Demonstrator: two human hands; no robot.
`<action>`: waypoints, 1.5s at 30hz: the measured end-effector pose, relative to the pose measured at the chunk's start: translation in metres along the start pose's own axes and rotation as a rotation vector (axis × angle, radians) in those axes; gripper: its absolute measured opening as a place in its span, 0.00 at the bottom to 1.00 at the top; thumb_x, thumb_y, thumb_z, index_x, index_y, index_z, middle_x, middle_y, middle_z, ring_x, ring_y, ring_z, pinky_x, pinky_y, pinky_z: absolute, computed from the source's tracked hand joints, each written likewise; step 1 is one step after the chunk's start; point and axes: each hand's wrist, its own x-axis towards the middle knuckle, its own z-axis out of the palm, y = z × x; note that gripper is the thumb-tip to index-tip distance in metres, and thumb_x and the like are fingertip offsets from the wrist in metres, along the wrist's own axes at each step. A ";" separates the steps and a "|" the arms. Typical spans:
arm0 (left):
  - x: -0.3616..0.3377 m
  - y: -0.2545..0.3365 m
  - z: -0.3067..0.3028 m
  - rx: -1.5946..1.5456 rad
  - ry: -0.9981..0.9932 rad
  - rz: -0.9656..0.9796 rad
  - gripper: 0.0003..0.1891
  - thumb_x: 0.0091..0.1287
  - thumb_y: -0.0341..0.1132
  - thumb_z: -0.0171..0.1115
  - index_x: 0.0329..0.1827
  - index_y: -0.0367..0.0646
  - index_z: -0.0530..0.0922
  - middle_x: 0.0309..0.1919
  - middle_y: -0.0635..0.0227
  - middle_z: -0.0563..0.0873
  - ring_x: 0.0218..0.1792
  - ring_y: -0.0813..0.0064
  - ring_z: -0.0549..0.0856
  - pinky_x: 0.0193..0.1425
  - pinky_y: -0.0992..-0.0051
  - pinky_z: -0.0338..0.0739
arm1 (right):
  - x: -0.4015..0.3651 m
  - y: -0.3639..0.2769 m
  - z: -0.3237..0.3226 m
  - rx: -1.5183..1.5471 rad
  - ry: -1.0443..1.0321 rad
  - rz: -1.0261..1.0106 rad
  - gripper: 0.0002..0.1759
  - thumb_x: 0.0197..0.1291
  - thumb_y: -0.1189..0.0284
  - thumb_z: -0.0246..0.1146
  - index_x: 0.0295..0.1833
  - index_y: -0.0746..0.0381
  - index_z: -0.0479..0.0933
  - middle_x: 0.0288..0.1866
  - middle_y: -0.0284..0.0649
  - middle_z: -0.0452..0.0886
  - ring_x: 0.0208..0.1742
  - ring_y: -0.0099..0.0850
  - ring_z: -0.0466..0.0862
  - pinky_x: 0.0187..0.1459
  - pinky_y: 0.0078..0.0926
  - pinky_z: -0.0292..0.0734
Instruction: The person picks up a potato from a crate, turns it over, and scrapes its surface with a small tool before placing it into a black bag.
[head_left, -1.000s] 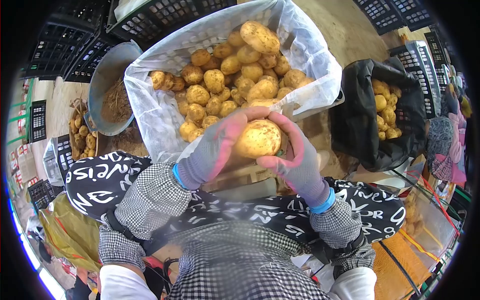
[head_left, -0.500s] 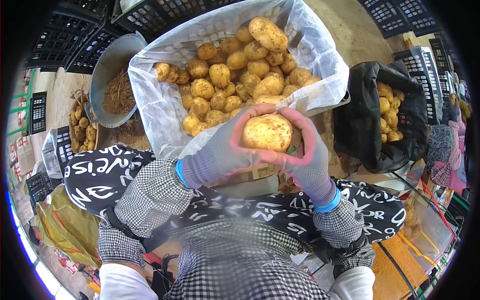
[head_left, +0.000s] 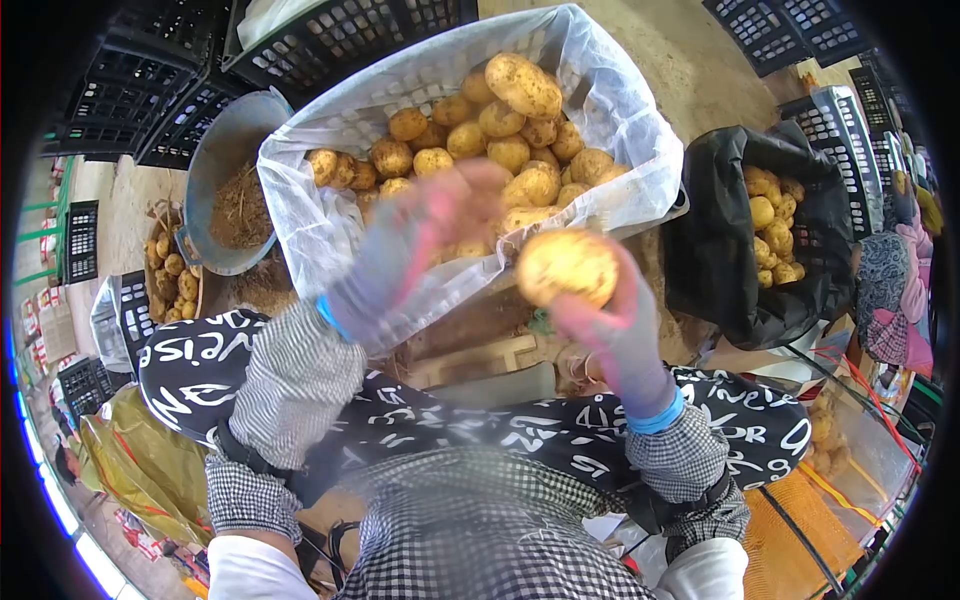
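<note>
My right hand [head_left: 615, 310], in a grey-and-pink glove, grips a large yellowish potato [head_left: 568, 268] with some brown dirt on its skin. It holds the potato in front of the near edge of a crate lined with white film [head_left: 350, 270]. My left hand [head_left: 425, 220], gloved alike, is over the left part of this crate. Motion smears it, but its fingers look stretched and apart, with nothing seen in them. Below it lie many loose potatoes [head_left: 508, 152], some partly hidden by the hand.
A blue-grey tub [head_left: 205, 215] with dry debris stands left of the crate, beside a smaller container of potatoes [head_left: 172, 275]. On the right is a black-lined crate [head_left: 705, 240] with potatoes. Black plastic crates [head_left: 345, 45] stand behind. Another person's pink sleeve [head_left: 912, 265] shows far right.
Both hands were around the potato. My left hand has let go and moved up and left over the crate; my right hand keeps the potato, slightly further right.
</note>
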 end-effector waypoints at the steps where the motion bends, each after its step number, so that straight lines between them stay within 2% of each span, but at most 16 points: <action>1: 0.016 0.008 -0.021 0.077 0.086 0.060 0.29 0.71 0.54 0.62 0.64 0.40 0.76 0.62 0.59 0.80 0.59 0.71 0.81 0.63 0.69 0.78 | 0.002 -0.010 -0.010 0.020 0.059 0.063 0.30 0.60 0.65 0.70 0.64 0.66 0.71 0.50 0.39 0.81 0.45 0.27 0.82 0.45 0.25 0.80; 4: 0.050 -0.022 -0.064 0.612 0.220 -0.149 0.29 0.69 0.54 0.62 0.64 0.40 0.75 0.57 0.54 0.83 0.56 0.62 0.84 0.60 0.64 0.78 | 0.010 -0.023 -0.043 0.110 0.241 0.006 0.24 0.69 0.57 0.62 0.60 0.63 0.74 0.42 0.34 0.83 0.35 0.21 0.79 0.35 0.21 0.76; 6: 0.071 -0.056 -0.044 1.079 0.084 -0.028 0.30 0.68 0.53 0.61 0.66 0.41 0.75 0.56 0.50 0.84 0.56 0.57 0.83 0.60 0.61 0.77 | 0.014 -0.041 -0.069 0.303 0.398 -0.051 0.23 0.70 0.56 0.60 0.62 0.60 0.75 0.47 0.34 0.82 0.36 0.24 0.79 0.35 0.22 0.76; 12: 0.158 -0.125 0.001 1.328 -0.319 -0.428 0.46 0.55 0.61 0.69 0.72 0.40 0.69 0.66 0.43 0.76 0.69 0.50 0.75 0.73 0.62 0.68 | -0.044 -0.170 -0.163 0.259 0.675 -0.746 0.24 0.69 0.59 0.62 0.65 0.58 0.72 0.54 0.37 0.79 0.38 0.28 0.79 0.34 0.24 0.76; 14: 0.174 -0.153 -0.015 1.324 -0.328 -0.423 0.48 0.51 0.61 0.72 0.71 0.39 0.71 0.63 0.41 0.79 0.66 0.48 0.77 0.70 0.62 0.70 | -0.096 -0.235 -0.212 0.020 0.811 -1.124 0.22 0.69 0.58 0.61 0.62 0.60 0.73 0.46 0.39 0.81 0.32 0.29 0.82 0.33 0.22 0.79; 17: 0.181 -0.152 -0.030 1.329 -0.384 -0.363 0.47 0.49 0.61 0.74 0.67 0.37 0.74 0.62 0.41 0.80 0.64 0.49 0.79 0.69 0.62 0.71 | -0.198 -0.330 -0.283 -0.300 1.022 -1.227 0.24 0.66 0.58 0.63 0.61 0.61 0.72 0.48 0.40 0.80 0.42 0.29 0.83 0.40 0.23 0.83; 20: 0.149 -0.123 -0.025 0.904 -0.222 -0.329 0.36 0.57 0.51 0.73 0.63 0.35 0.76 0.56 0.47 0.83 0.57 0.58 0.83 0.62 0.66 0.76 | -0.227 -0.358 -0.304 -0.674 1.165 -1.091 0.26 0.58 0.61 0.66 0.57 0.66 0.76 0.45 0.46 0.84 0.38 0.35 0.86 0.40 0.26 0.84; 23: 0.132 -0.088 -0.054 0.761 -0.062 -0.221 0.31 0.65 0.45 0.70 0.65 0.35 0.74 0.48 0.61 0.85 0.42 0.73 0.85 0.47 0.71 0.83 | -0.194 -0.330 -0.256 -1.129 0.676 -0.997 0.28 0.50 0.63 0.69 0.54 0.72 0.80 0.41 0.52 0.87 0.35 0.40 0.88 0.39 0.29 0.85; 24: 0.126 -0.071 -0.062 0.697 -0.069 -0.081 0.33 0.66 0.48 0.69 0.68 0.38 0.72 0.50 0.61 0.84 0.41 0.73 0.84 0.45 0.70 0.83 | -0.170 -0.313 -0.235 -1.015 0.445 -1.016 0.29 0.48 0.64 0.70 0.53 0.73 0.82 0.40 0.55 0.88 0.34 0.42 0.89 0.39 0.29 0.86; 25: 0.114 -0.041 -0.058 0.289 -0.010 -0.336 0.34 0.66 0.51 0.69 0.70 0.45 0.70 0.53 0.63 0.82 0.43 0.74 0.84 0.46 0.68 0.83 | -0.116 -0.289 -0.182 -0.401 0.674 -0.886 0.25 0.62 0.64 0.60 0.59 0.70 0.76 0.47 0.49 0.84 0.41 0.34 0.85 0.44 0.28 0.83; 27: 0.090 0.030 -0.036 0.180 -0.001 -0.386 0.33 0.67 0.50 0.69 0.72 0.53 0.66 0.58 0.69 0.80 0.51 0.73 0.84 0.47 0.69 0.84 | -0.062 -0.241 -0.162 -0.033 0.755 -0.728 0.21 0.76 0.65 0.50 0.66 0.66 0.71 0.55 0.43 0.80 0.45 0.26 0.82 0.46 0.26 0.81; 29: 0.060 0.068 -0.027 0.042 -0.084 -0.321 0.35 0.67 0.49 0.70 0.73 0.54 0.64 0.60 0.67 0.79 0.57 0.70 0.83 0.54 0.65 0.84 | -0.019 -0.169 -0.148 -0.619 0.492 -0.779 0.20 0.74 0.68 0.52 0.66 0.65 0.72 0.57 0.43 0.79 0.39 0.27 0.84 0.40 0.26 0.81; 32: 0.009 0.100 0.006 -0.065 -0.080 -0.322 0.36 0.69 0.54 0.65 0.76 0.53 0.61 0.64 0.67 0.76 0.59 0.71 0.82 0.56 0.69 0.83 | 0.003 -0.093 -0.034 -0.273 0.183 -0.255 0.27 0.71 0.66 0.57 0.70 0.69 0.68 0.57 0.43 0.79 0.34 0.25 0.82 0.39 0.24 0.80; 36: -0.030 0.084 0.032 -0.254 -0.054 -0.272 0.40 0.65 0.43 0.71 0.77 0.46 0.60 0.67 0.66 0.73 0.64 0.70 0.78 0.65 0.69 0.76 | -0.005 -0.038 0.014 -0.065 -0.260 -0.088 0.37 0.72 0.59 0.59 0.77 0.68 0.58 0.57 0.41 0.77 0.41 0.24 0.82 0.43 0.24 0.80; 39: -0.031 0.049 0.045 -0.043 -0.070 -0.055 0.49 0.54 0.24 0.77 0.77 0.40 0.56 0.68 0.63 0.70 0.68 0.71 0.72 0.72 0.72 0.68 | -0.002 -0.027 0.009 -0.010 -0.204 0.061 0.35 0.73 0.55 0.58 0.76 0.67 0.61 0.56 0.40 0.79 0.41 0.23 0.83 0.40 0.22 0.82; 45: -0.036 0.027 0.047 -0.027 -0.110 -0.039 0.51 0.51 0.21 0.78 0.78 0.40 0.56 0.69 0.63 0.69 0.68 0.71 0.72 0.73 0.72 0.68 | 0.001 0.005 -0.003 -0.028 -0.071 0.020 0.34 0.73 0.52 0.57 0.73 0.66 0.66 0.55 0.38 0.82 0.43 0.22 0.83 0.37 0.20 0.82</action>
